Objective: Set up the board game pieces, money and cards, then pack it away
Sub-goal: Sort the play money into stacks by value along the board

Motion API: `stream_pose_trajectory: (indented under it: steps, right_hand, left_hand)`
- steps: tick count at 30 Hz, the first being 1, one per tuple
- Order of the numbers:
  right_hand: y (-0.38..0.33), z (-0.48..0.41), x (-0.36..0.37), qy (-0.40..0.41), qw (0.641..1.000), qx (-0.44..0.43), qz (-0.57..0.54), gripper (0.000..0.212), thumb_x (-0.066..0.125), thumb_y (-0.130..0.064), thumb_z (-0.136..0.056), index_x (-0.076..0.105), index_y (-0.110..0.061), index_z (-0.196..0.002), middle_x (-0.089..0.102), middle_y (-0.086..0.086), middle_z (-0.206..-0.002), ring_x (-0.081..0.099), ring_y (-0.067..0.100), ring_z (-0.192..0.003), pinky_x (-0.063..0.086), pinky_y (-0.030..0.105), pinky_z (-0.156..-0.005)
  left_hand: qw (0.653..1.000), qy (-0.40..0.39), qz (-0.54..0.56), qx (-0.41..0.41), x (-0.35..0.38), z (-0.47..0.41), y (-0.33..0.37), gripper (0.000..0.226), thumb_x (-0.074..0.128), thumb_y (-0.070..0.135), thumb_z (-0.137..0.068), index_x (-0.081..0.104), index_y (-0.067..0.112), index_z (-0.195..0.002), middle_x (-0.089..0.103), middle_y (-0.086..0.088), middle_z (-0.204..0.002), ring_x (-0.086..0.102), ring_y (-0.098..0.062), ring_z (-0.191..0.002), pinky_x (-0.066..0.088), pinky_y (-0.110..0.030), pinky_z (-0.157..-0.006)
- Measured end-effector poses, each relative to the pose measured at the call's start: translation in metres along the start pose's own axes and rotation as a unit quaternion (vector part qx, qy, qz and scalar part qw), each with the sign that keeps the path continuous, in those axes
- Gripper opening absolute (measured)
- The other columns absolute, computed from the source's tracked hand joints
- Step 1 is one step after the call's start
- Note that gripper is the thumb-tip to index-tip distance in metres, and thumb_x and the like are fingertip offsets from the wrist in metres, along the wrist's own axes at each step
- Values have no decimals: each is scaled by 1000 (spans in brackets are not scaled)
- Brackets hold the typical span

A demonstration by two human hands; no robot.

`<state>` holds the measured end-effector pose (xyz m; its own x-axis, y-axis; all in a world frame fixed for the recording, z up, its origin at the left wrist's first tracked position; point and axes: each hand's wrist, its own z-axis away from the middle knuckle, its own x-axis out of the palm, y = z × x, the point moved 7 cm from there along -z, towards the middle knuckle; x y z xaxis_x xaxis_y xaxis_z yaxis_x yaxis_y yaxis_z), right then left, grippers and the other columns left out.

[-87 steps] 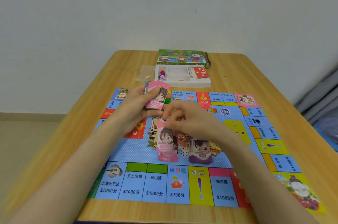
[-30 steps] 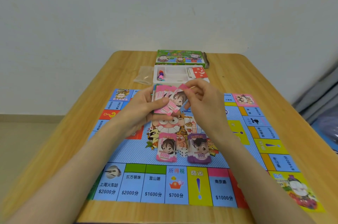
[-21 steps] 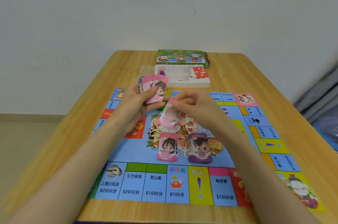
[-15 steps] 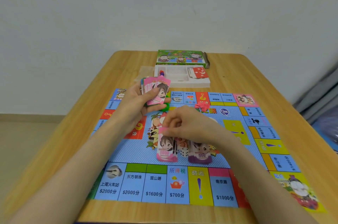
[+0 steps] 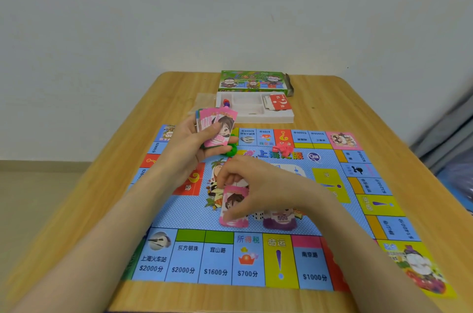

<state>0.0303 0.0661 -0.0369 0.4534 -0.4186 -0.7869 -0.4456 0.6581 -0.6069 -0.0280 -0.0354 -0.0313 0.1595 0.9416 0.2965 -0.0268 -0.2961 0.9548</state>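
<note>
Pink note pile (image 5: 234, 223): on board (image 5: 281, 259), near side of centre field; dice (image 5: 258, 216) and purple 500 pile (image 5: 280, 222) just right of it.
Top pink note (image 5: 235, 200): pinched in curled fingers of right hand (image 5: 258, 182), set on pile; 1 s ago up at fan.
Left hand (image 5: 189, 149): over board's far-left part, thumb clamping fan of pink notes (image 5: 217, 126).
Judged: money sorting under way, fan undealt, set-up unfinished.
Beyond board's far edge: white tray (image 5: 266, 119), green box (image 5: 252, 81).

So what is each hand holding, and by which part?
The left hand grips a fanned stack of pink notes, thumb across their face. The right hand pinches a single pink note by its top end, low over the board.
</note>
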Motion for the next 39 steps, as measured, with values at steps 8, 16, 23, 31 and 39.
stream_pose_trajectory:
  steps: [8, 16, 23, 31, 39]
  right_hand:
    - [-3, 1, 13, -67, 996, -35, 43, 51, 79, -29, -73, 49, -26, -114, 38, -4, -117, 35, 12, -112, 37, 36, -100]
    - [8, 5, -37, 222, 968, 32, -115, 28, 70, -34, -82, 58, -9, -78, 54, -7, -71, 48, -5, -62, 39, 14, -61]
    - [25, 14, -55, 376, 901, 43, -212, 14, 67, -22, -86, 53, -19, -88, 56, -6, -76, 57, 10, -63, 47, 22, -60]
    - [31, 19, -63, 443, 883, 39, -153, 11, 61, -8, -87, 61, -17, -82, 56, -10, -69, 51, 2, -63, 40, 16, -58]
    - [21, 15, -59, 343, 897, 16, -278, 14, 57, -8, -91, 64, -17, -83, 63, -2, -72, 58, 6, -67, 49, 25, -67]
  left_hand:
    - [1000, -3, 3, -1, -1, 0, 0, 33, 52, 3, -93, 48, -1, -125, 72, -8, -87, 73, -22, -76, 57, -21, -56]
    - [1000, -8, -21, -11, 1, 2, -2, 22, 57, 1, -88, 55, 3, -110, 71, -5, -82, 71, -15, -64, 56, -20, -53]
    - [992, -99, -69, -45, 21, 11, -9, 35, 66, 11, -70, 61, 9, -105, 73, -4, -81, 71, -20, -63, 56, -21, -49]
    - [986, -130, -24, -103, 26, 15, -12, 22, 47, 6, -96, 56, 7, -115, 73, -12, -95, 72, -28, -80, 59, -26, -61]
    - [997, -47, -43, -52, 10, 5, -9, 20, 56, 1, -89, 59, 7, -108, 73, -7, -89, 72, -18, -72, 59, -27, -58]
